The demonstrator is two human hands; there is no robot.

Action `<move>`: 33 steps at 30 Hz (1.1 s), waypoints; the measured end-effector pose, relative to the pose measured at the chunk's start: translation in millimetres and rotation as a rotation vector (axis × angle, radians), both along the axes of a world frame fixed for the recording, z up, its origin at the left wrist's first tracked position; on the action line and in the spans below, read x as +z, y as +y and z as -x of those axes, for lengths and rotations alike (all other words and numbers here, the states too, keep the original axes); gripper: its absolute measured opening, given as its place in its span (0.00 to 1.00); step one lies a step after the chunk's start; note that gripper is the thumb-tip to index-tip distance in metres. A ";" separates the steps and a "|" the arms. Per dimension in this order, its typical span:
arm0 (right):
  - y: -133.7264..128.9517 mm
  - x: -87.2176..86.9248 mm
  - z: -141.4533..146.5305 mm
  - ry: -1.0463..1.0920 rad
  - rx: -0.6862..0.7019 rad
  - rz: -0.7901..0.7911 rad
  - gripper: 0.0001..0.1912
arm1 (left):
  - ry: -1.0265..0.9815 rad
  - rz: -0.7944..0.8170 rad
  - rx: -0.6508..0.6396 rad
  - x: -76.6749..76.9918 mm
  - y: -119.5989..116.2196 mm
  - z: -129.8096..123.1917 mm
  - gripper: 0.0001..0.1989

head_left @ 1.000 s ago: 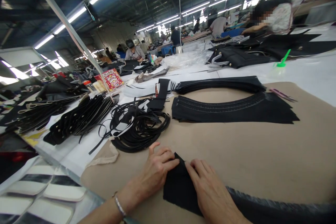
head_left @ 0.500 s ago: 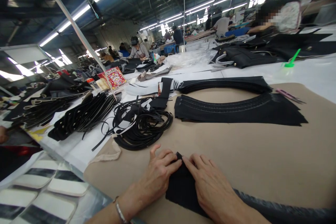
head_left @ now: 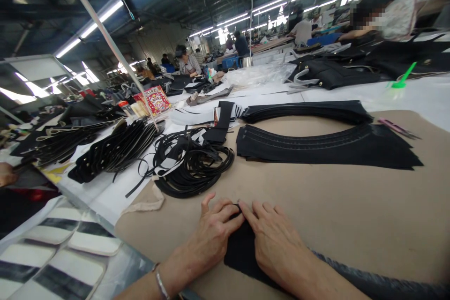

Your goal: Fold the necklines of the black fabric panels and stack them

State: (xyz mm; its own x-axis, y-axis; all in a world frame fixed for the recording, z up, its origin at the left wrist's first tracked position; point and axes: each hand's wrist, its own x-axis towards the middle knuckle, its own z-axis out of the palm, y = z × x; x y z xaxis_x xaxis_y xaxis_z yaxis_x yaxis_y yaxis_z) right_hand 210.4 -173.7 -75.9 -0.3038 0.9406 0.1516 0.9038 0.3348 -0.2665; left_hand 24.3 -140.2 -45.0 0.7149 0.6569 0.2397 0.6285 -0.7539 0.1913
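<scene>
A curved black fabric panel [head_left: 241,248] lies on the tan board in front of me, its right end running off past my forearm. My left hand [head_left: 216,227] pinches the panel's far end between thumb and index finger. Beside it my right hand [head_left: 272,239] presses on the same end, index fingertip at the edge and almost touching the left fingers. Its thumb is hidden. Beyond my hands rest a stack of similar black panels [head_left: 326,147] with stitched lines and a second curved stack [head_left: 305,111].
The tan board [head_left: 351,211] covers the near table. Coiled black strips [head_left: 193,166] lie left of the stacks, with bundled black pieces [head_left: 116,150] farther left. Pink snips [head_left: 399,128] and a bottle with a green spout [head_left: 404,77] are at right. A slanted pole [head_left: 105,37] stands at left.
The view has shifted slightly. My right fingers have moved a little forward over the panel's tip, covering more of it. The left hand keeps its pinch.
</scene>
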 end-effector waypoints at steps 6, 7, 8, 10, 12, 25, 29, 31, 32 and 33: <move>6.2 26.8 -0.8 -0.011 0.011 0.104 0.35 | 0.017 0.004 -0.008 4.4 -2.3 -0.5 0.27; 5.9 31.5 -4.5 0.000 0.028 0.129 0.36 | 0.022 0.009 -0.004 5.8 -2.8 -0.9 0.28; 4.9 34.7 -8.9 0.016 0.037 0.144 0.36 | 0.032 0.017 0.000 7.1 -3.4 -1.3 0.28; 0.6 36.7 -18.5 0.047 0.036 0.145 0.36 | 0.042 0.031 0.011 9.1 -4.7 -2.3 0.28; -5.2 34.5 -26.6 0.068 0.017 0.127 0.32 | 0.016 0.032 0.029 10.2 -5.8 -3.9 0.27; -13.3 36.3 -32.8 0.121 -0.040 0.089 0.10 | -0.234 0.083 0.086 8.3 -7.6 -54.6 0.18; -20.0 42.2 -41.2 0.152 -0.055 0.186 0.08 | -0.186 0.081 0.015 0.3 -6.9 -56.2 0.17; -22.1 46.2 -46.0 0.186 -0.047 0.241 0.08 | -0.179 0.059 -0.006 -1.0 -6.9 -55.1 0.16; -22.7 47.7 -48.0 0.205 -0.044 0.255 0.08 | -0.179 0.051 -0.011 -1.1 -7.1 -54.8 0.16; -22.9 48.5 -49.7 0.221 -0.044 0.264 0.09 | -0.182 0.047 -0.014 -1.0 -7.6 -54.8 0.16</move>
